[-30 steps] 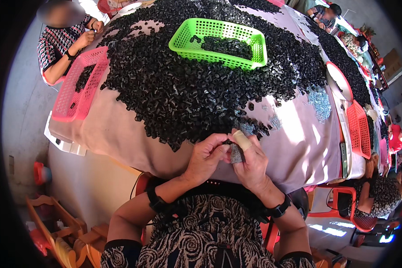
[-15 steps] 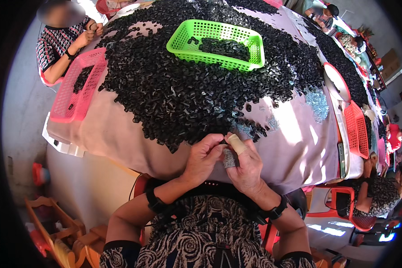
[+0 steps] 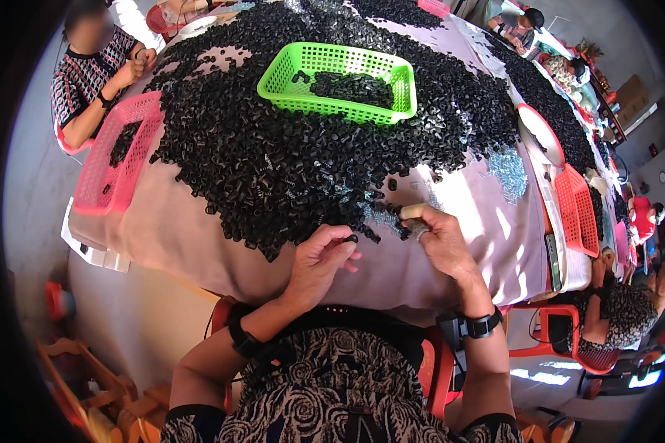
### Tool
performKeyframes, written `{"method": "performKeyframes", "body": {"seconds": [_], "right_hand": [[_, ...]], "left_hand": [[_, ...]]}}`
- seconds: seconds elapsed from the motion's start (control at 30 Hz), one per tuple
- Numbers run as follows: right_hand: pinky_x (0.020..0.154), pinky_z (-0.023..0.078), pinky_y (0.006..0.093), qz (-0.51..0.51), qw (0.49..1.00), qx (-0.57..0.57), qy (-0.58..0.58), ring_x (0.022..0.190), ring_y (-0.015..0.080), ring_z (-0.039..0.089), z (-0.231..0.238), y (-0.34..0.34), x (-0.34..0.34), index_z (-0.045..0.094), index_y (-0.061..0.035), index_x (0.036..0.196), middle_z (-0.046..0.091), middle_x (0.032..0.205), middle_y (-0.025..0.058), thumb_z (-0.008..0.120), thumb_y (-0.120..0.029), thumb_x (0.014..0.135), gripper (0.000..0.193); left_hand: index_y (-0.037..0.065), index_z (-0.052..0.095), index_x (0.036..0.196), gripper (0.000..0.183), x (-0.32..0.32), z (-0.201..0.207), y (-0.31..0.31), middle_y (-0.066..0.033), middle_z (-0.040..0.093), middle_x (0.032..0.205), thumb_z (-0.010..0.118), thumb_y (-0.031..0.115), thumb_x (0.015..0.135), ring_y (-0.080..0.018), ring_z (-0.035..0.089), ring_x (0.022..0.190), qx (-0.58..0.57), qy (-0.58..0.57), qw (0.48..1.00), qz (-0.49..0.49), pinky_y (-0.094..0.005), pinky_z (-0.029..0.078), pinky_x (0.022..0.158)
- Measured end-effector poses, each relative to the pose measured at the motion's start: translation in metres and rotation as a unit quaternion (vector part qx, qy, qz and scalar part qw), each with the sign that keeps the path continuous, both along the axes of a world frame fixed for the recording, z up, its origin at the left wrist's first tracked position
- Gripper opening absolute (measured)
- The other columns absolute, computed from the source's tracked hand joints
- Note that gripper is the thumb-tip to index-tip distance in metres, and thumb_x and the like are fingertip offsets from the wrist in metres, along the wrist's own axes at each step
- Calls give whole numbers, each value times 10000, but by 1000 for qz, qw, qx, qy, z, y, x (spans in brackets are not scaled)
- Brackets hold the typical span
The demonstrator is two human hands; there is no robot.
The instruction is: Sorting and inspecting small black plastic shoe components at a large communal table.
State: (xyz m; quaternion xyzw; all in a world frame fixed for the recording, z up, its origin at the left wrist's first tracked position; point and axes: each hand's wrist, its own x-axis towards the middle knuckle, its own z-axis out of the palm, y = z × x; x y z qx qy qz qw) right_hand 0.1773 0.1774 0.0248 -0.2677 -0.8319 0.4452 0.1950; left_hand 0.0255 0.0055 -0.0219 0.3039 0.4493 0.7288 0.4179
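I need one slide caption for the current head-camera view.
Left hand holding a small black piece, right hand at a heap of small black pieces, bright green perforated plastic basket beyond.

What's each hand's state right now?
Left hand: thumb and finger closed on a small black part.
Right hand: fingers bent at the pile edge; grip cannot be told.

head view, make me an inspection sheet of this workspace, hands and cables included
Surface: pale mauve tablecloth, sunlit patches at right.
Job's things: sprawling heap of small black plastic parts; loose silvery metal pieces; bright green perforated plastic basket, partly filled.
Clutter: pink perforated plastic basket; round white red-rimmed dish.
Hands: left hand pinches a small black part; right hand at heap's near edge, grip unclear.
Cables: none clearly identifiable.
Surroundings: seated person, upper left; red chair, right.
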Motion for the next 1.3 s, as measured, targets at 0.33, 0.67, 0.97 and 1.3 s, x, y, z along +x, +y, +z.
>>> {"method": "performKeyframes", "body": {"seconds": [0.33, 0.67, 0.97, 1.3], "right_hand": [[719, 463, 229, -14, 996, -70, 48, 790, 81, 558, 5, 24, -14, 647, -27, 1015, 646, 888, 16, 506, 60, 858, 228], [675, 470, 240, 3, 996, -63, 59, 740, 79, 550, 5, 12, 13, 642, -19, 976, 628, 843, 7, 535, 121, 808, 243], [721, 495, 377, 76, 963, 255, -50, 810, 318, 589, 11, -3, -11, 629, -25, 911, 578, 810, 121, 569, 144, 625, 337], [729, 488, 408, 115, 905, 379, -154, 807, 327, 573, 10, 0, -25, 615, 0, 821, 566, 802, 147, 603, 67, 611, 221]], "left_hand": [[10, 586, 1070, 183, -1, -1, -1, -44, 506, 944, 550, -16, 892, -137, 601, 791, -6, 42, 999, -17, -275, 552, 641], [0, 583, 1061, 166, 1, 0, -2, -45, 506, 944, 543, -11, 900, -118, 596, 787, -3, 70, 997, -24, -247, 530, 650], [-3, 578, 1052, 158, 1, 0, -2, -44, 507, 933, 547, -10, 898, -118, 593, 774, -3, 74, 997, -25, -242, 519, 636], [-2, 583, 1051, 163, 1, 0, -1, -45, 516, 923, 556, -11, 890, -118, 596, 768, -11, 69, 997, -23, -240, 517, 630]]}}
